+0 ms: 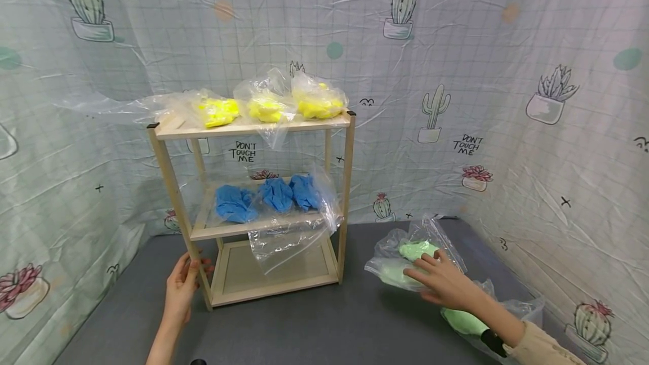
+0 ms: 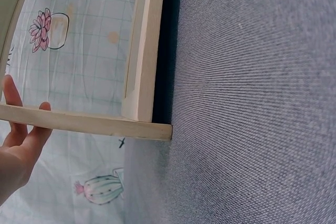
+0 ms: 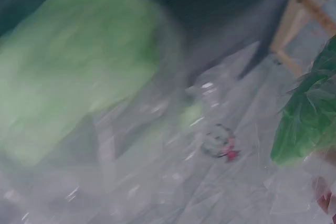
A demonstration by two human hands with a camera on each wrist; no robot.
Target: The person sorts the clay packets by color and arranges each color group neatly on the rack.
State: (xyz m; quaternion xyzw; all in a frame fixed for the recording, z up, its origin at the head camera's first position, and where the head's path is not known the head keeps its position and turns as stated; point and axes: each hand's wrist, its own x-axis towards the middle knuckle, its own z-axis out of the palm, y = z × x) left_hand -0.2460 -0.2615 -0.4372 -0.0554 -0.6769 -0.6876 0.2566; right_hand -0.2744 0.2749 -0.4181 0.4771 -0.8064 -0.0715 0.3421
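Observation:
My left hand (image 1: 179, 286) holds the front left post (image 2: 84, 123) of a small wooden shelf rack (image 1: 274, 292), its fingers and thumb on either side of the wood. To the right of the rack, my right hand (image 1: 448, 283) grips a clear plastic bag with light green, crumpled contents (image 1: 395, 275); a shadow shows on the surface below. Just behind it is another light green bundle in clear plastic (image 1: 418, 249). Another green bag (image 1: 463, 320) lies under the right forearm. In the right wrist view the fingers are mostly cut off, beside green contents (image 3: 310, 114).
Yellow bundles in clear bags (image 1: 266, 107) sit on the rack's top shelf. Blue bundles in clear bags (image 1: 277, 193) lie on the middle shelf, one bag hanging over its front edge. A cactus-print curtain (image 1: 487, 44) surrounds the dark grey table (image 1: 314, 331).

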